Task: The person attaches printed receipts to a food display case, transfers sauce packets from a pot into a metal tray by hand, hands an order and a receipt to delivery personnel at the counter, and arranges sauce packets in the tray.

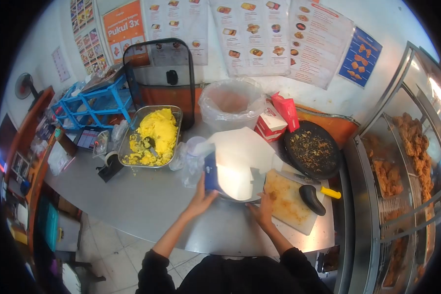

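An open box [235, 179] with a white inside and a blue outer side is between my two hands above the steel table. My left hand [199, 198] grips its blue left side. At its lower right corner my right hand [263, 211] has its fingers closed on the edge. Right beside my right hand lies a cutting board [286, 201] with brown stains. On the board are a black-handled tool [312, 200] and a knife with a yellow handle [330, 192]. Part of the box's far side merges with pale wrapping behind it.
A tray of yellow food [157, 132] stands left of a plastic-lined bucket [232, 105]. Red and white boxes [271, 121] sit beside a black pan [312, 149]. A tape dispenser [111, 167] is at the left. A glass case with fried food [388, 179] borders the right.
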A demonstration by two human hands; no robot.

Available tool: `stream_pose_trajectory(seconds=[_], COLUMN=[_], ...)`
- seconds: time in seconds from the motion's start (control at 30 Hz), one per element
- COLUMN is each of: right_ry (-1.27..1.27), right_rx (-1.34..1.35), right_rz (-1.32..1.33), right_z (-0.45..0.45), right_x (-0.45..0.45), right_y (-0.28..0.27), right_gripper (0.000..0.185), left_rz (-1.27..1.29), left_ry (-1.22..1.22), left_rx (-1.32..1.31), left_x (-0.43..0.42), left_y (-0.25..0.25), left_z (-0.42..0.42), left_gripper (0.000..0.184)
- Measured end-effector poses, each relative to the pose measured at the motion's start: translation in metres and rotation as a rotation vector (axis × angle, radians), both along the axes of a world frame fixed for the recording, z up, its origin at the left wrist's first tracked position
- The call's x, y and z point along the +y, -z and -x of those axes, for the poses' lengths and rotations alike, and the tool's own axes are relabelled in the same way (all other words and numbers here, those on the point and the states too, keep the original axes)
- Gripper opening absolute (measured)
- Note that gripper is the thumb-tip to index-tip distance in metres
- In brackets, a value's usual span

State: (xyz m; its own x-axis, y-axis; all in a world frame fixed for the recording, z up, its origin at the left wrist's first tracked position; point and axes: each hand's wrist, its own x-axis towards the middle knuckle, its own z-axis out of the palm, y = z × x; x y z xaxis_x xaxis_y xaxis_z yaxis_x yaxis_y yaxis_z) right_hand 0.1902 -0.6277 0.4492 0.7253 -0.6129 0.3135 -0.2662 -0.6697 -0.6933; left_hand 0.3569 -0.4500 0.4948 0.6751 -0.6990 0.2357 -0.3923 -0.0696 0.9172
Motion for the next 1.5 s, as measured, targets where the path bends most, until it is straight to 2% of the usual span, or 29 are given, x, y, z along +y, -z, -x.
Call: stream_pose_trajectory(seconds=[0.1, 0.17, 0.3, 0.4, 0.43, 0.5, 0.53, 0.57, 0.6, 0.63, 0.7, 0.73, 0.77, 0.83, 0.87, 0.9, 0.97, 1.03, 1.13, 1.17, 1.23, 1.27, 1.3, 1.33, 1.37, 1.4, 1.5], right_ry=[-0.011, -0.078, -0.186, -0.224, -0.142, -0.059, -0.03, 0.004, 0.044, 0.045, -0.145, -0.156, -0.162, -0.114, -0.146, -0.157, -0.139, -0.036, 0.185, 0.237, 0.191, 0.089, -0.012, -0.053, -0.095, -0.101, 0.068], right_rx=[0.049, -0.049, -0.064, -0.014, -0.052, -0.055, -0.08, -0.105, -0.02, 0.002, -0.294, -0.29, -0.268, -0.352, -0.51, -0.54, -0.369, -0.155, 0.055, 0.167, 0.458, 0.711, 0.727, 0.721, 0.714, 0.703, 0.955], right_rz=[0.112, -0.024, -0.009, 0.092, 0.122, 0.138, -0.035, -0.206, -0.429, -0.436, -1.1, -1.317, -1.318, -1.329, -1.451, -1.404, -1.001, -0.713, -0.719, -0.694, -0.7, -0.632, -0.84, -0.886, -0.93, -0.923, -0.972], right_z=[-0.016, -0.036, -0.065, -0.062, -0.053, -0.028, -0.014, 0.0, 0.01, 0.02, 0.043, 0.05, 0.06, 0.086, 0.102, 0.117, 0.154, 0.205, 0.271, 0.299, 0.368, 0.401, 0.448, 0.491, 0.512, 0.51, 0.523], right_x=[-0.003, -0.006, -0.004, -0.002, 0.002, 0.016, 0.024, 0.035, 0.056, 0.071, 0.103, 0.13, 0.137, 0.147, 0.148, 0.153, 0.161, 0.168, 0.228, 0.253, 0.311, 0.343, 0.375, 0.417, 0.44, 0.44, 0.432], right_y=[0.016, 0.019, 0.018, 0.017, 0.011, 0.003, 0.003, -0.004, -0.03, -0.023, -0.011, -0.036, -0.04, -0.043, -0.047, -0.055, -0.049, -0.01, 0.048, 0.083, 0.17, 0.2, 0.262, 0.313, 0.339, 0.328, 0.273], right_gripper=[0.05, 0.047, 0.049, 0.056, 0.054, 0.052, 0.049, 0.046, 0.045, 0.045, 0.053, 0.061, 0.061, 0.065, 0.063, 0.062, 0.061, 0.047, 0.038, 0.036, 0.039, 0.04, 0.044, 0.046, 0.047, 0.047, 0.047], left_rz=[0.033, 0.015, 0.007, 0.039, 0.022, 0.21, 0.191, 0.212, 0.234, 0.37, 0.192, 0.217, 0.243, 0.191, 0.14, 0.137, 0.051, 0.068, -0.733, -0.988, -1.419, -1.435, -1.371, -1.301, -1.305, -1.31, -1.312], left_ry=[-0.016, 0.003, -0.015, -0.17, -0.167, -0.393, -0.395, -0.384, -0.373, -0.254, 0.028, 0.133, 0.236, 0.26, 0.301, 0.294, 0.315, 0.347, 0.797, 0.928, 1.146, 1.145, 1.179, 1.209, 1.198, 1.226, 1.235], left_rx=[-0.112, 0.023, 0.111, 0.101, 0.125, 0.085, 0.111, 0.018, -0.076, -0.041, -0.183, -0.151, -0.117, -0.139, -0.172, -0.16, -0.232, -0.164, -0.178, -0.224, -0.148, -0.159, -0.211, -0.262, -0.273, -0.3, -0.315], left_x=[-0.015, -0.019, -0.011, 0.002, 0.008, 0.023, 0.027, 0.028, 0.028, 0.02, 0.018, 0.013, 0.012, 0.024, 0.032, 0.041, 0.062, 0.089, 0.169, 0.202, 0.261, 0.283, 0.299, 0.309, 0.317, 0.328, 0.355], left_y=[0.009, 0.007, 0.016, 0.016, 0.013, 0.012, 0.013, 0.013, 0.012, 0.009, 0.029, 0.036, 0.041, 0.056, 0.064, 0.07, 0.087, 0.145, 0.237, 0.259, 0.285, 0.283, 0.279, 0.275, 0.275, 0.278, 0.288], left_z=[0.004, -0.015, -0.052, -0.055, -0.049, -0.035, -0.019, 0.005, 0.032, 0.065, 0.13, 0.159, 0.179, 0.203, 0.216, 0.231, 0.264, 0.313, 0.372, 0.384, 0.397, 0.397, 0.398, 0.398, 0.402, 0.407, 0.408], left_gripper=[0.07, 0.071, 0.073, 0.073, 0.073, 0.072, 0.072, 0.071, 0.07, 0.067, 0.062, 0.06, 0.058, 0.056, 0.055, 0.055, 0.052, 0.054, 0.057, 0.057, 0.051, 0.051, 0.049, 0.047, 0.047, 0.047, 0.048])
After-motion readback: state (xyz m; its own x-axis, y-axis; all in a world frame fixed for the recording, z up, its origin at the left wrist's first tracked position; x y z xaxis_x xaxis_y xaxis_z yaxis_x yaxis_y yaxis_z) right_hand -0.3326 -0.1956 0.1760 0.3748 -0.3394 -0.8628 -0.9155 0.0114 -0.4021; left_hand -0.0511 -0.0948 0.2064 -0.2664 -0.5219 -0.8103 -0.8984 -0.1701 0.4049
